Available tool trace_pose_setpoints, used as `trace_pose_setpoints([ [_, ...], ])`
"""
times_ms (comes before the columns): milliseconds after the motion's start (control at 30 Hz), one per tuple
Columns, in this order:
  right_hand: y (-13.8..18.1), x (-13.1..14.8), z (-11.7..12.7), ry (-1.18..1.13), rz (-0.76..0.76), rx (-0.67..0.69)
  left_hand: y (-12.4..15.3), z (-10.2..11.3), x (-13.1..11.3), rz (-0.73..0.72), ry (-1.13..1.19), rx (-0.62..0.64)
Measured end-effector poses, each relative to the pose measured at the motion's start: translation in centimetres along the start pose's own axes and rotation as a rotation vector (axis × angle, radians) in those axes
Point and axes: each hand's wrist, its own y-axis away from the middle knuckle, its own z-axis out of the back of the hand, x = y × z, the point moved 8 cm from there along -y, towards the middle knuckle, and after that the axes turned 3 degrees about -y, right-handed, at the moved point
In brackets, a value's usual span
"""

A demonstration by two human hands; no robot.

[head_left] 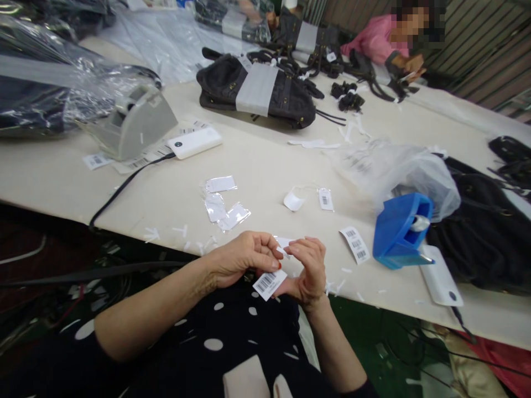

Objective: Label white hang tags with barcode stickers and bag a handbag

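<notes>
My left hand (pixel 243 258) and my right hand (pixel 309 266) meet at the near edge of the table (pixel 265 171). Both pinch a small white barcode label (pixel 269 283), whose printed end hangs below my fingers while a white strip (pixel 284 244) shows between the fingertips. Several loose barcode tags (pixel 355 244) and clear plastic sleeves (pixel 226 213) lie on the table just beyond my hands.
A blue tape dispenser (pixel 400 229) stands to the right, a grey one (pixel 133 124) at the left with a white power bank (pixel 194 142) beside it. Black bags (pixel 257 91) banded in grey lie farther back. Another person in pink (pixel 377 41) works at the far end.
</notes>
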Motion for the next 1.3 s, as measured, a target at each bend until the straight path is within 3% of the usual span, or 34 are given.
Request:
trace_pose_setpoints([
  [300,2.0,-0.3,0.2,-0.033,-0.052,-0.037,-0.6,0.7,1.0,-0.052,0.031,-0.171],
  [400,2.9,-0.8,0.8,-0.116,-0.141,-0.079,-0.6,1.2,1.0,-0.118,0.030,-0.239],
  [467,3.7,-1.4,0.5,-0.252,-0.308,-0.059,-0.3,1.7,0.4,-0.229,0.019,-0.334],
  [533,4.9,-2.1,-0.6,-0.462,-0.581,-0.058,0.0,1.9,-0.2,-0.329,-0.010,-0.411],
  [633,7.1,-2.5,-2.5,-0.775,-0.967,-0.198,0.2,1.8,-0.6,-0.415,-0.056,-0.470],
  [733,8.2,-2.5,-3.6,-0.894,-1.135,-0.346,0.0,2.0,-0.6,-0.470,-0.059,-0.513],
  [800,8.6,-2.8,-4.1,-0.931,-1.196,-0.376,-0.3,2.3,-0.4,-0.478,-0.063,-0.527],
  [967,8.8,-3.5,-4.3,-1.040,-1.295,-0.282,-0.9,3.5,-0.3,-0.471,-0.057,-0.567],
  [1067,9.0,-4.1,-3.4,-0.987,-1.315,-0.140,-0.8,4.6,-0.8,-0.480,-0.046,-0.578],
  [1300,9.4,-7.5,-1.1,-0.810,-1.323,0.166,-0.9,4.9,0.7,-0.309,-0.446,-0.312],
])
